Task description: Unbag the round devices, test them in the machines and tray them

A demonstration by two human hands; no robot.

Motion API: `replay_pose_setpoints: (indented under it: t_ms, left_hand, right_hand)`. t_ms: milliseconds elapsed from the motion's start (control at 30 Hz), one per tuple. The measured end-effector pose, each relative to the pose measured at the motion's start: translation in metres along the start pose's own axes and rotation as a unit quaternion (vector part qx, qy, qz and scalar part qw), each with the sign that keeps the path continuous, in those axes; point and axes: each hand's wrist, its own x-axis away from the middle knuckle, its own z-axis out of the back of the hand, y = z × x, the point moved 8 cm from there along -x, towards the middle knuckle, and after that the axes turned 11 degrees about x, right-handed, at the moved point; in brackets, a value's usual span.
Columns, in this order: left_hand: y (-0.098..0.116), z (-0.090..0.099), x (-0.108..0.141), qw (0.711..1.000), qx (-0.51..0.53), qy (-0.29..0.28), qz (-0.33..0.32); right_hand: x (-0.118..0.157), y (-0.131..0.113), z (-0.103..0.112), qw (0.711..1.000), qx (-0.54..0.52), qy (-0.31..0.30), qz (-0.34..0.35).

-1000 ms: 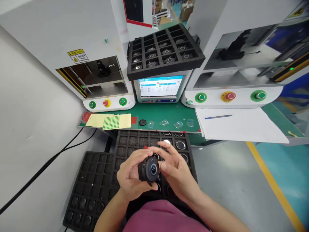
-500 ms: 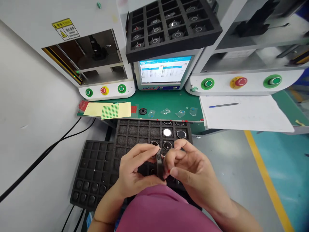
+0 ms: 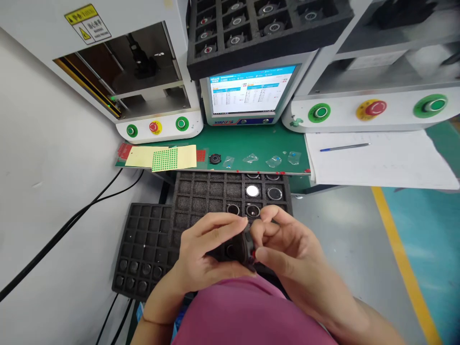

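Observation:
My left hand (image 3: 206,249) grips a dark round watch case (image 3: 240,248) by its rim, thumb below and fingers above. The case is tilted, with one broad dark side showing. Close against its right edge, my right hand (image 3: 287,244) pinches a small red sticker (image 3: 254,255) between thumb and index finger; whether the sticker touches the case I cannot tell. Below the hands lies a black foam tray (image 3: 194,189) with several round watch cases, one with a white face (image 3: 252,191). My hands hide part of this tray.
A green bench (image 3: 244,143) carries sticker sheets (image 3: 165,159), another watch case (image 3: 215,158), clear film pieces (image 3: 275,161), and papers (image 3: 388,165) with a pen (image 3: 345,147). Behind stand a monitor (image 3: 251,93), a raised foam tray (image 3: 266,50) and button-fronted machines (image 3: 161,125). Another tray (image 3: 143,239) sits lower left.
The watch case has turned in my left hand from nearly edge-on, so more of its broad side shows. Both hands shift slightly right, and the view has tilted down.

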Motion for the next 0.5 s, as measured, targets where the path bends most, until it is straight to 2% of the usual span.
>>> replay_pose_setpoints:
  t_ms: [267,400,500]
  left_hand:
    - [0.005,0.001,-0.004,1.000,-0.013,-0.005,-0.003]
    - [0.003,0.002,-0.005,1.000,-0.001,-0.008,0.003]
    - [-0.004,0.002,-0.006,0.998,0.058,-0.003,0.030]
  right_hand:
    - [0.001,0.000,-0.002,1.000,-0.017,0.025,-0.002]
    - [0.000,0.009,-0.004,0.997,-0.061,0.040,-0.027]
    - [-0.003,0.017,-0.005,0.994,-0.073,0.038,-0.068]
